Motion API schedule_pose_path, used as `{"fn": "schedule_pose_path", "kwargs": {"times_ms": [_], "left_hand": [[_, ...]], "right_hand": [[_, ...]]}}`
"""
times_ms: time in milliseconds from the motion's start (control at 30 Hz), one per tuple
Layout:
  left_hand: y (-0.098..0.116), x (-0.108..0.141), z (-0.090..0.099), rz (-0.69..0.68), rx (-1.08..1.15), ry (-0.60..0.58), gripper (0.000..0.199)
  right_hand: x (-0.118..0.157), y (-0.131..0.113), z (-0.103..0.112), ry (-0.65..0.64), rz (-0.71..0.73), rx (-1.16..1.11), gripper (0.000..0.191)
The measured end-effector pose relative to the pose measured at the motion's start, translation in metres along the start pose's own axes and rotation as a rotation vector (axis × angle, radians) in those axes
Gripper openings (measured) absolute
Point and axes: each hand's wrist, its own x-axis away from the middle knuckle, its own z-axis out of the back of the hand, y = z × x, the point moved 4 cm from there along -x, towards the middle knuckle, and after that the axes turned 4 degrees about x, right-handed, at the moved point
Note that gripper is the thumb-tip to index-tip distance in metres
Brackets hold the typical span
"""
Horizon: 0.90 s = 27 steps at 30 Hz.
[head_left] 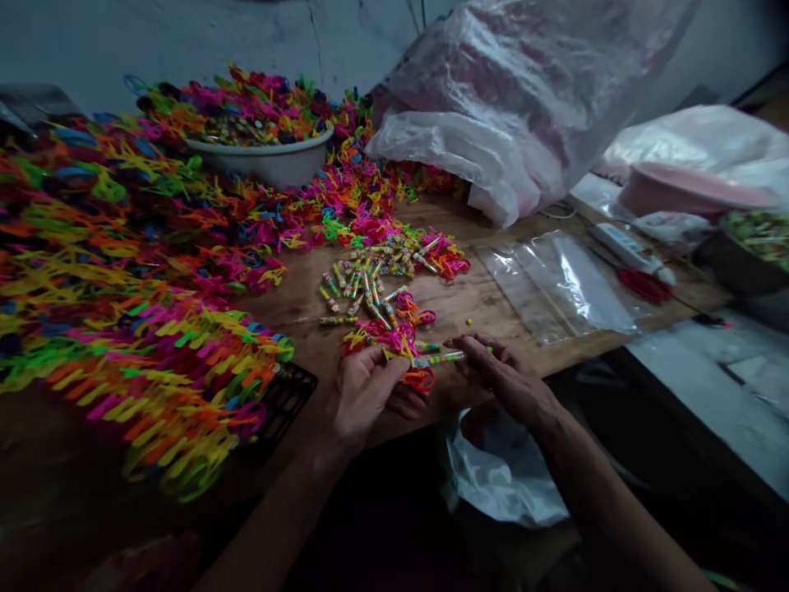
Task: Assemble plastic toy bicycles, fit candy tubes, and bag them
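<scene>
My left hand (363, 395) is closed, thumb on top, around a small clear tube (440, 358) of coloured bits, together with pink, yellow and red plastic pieces (398, 339). The tube points right, toward my right hand (502, 370). That hand's fingers are pressed together close to the tube's end; what they hold, if anything, is too small to make out. Just beyond both hands lies a loose pile of similar filled tubes (373, 284) on the wooden table (481, 304). A tiny yellow bead (468, 321) rests near my right fingertips.
Bright plastic pieces (123, 214) heap up across the left, around a white basin (271, 160). Rows of them cover a black rack (296, 403). Flat clear bags (560, 284), a power strip (632, 247) and a large plastic sack (511, 90) lie right. A white bag (502, 477) hangs below the edge.
</scene>
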Motion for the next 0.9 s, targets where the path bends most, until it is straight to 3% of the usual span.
{"fn": "schedule_pose_path", "kwargs": {"times_ms": [167,367,500,700,800,900], "left_hand": [[0.003,-0.001,0.001,0.029,-0.028,0.045,0.028],[0.005,-0.015,-0.002,-0.071,0.000,-0.011,0.026],[0.007,-0.029,0.003,-0.282,-0.181,0.182,0.023],[0.008,-0.042,0.019,-0.383,-0.320,0.417,0.028],[0.011,-0.044,0.022,-0.481,-0.426,0.515,0.034],[0.014,-0.045,0.018,-0.543,-0.540,0.529,0.041]], "right_hand": [[-0.008,-0.010,0.003,0.090,0.141,0.132,0.039],[-0.053,-0.021,0.039,0.255,0.319,0.507,0.032],[-0.091,-0.028,0.063,0.408,0.456,0.787,0.028],[-0.147,-0.016,0.072,0.422,0.354,0.919,0.021],[-0.159,-0.013,0.065,0.427,0.318,0.963,0.023],[-0.161,-0.013,0.060,0.433,0.308,0.964,0.023]]}}
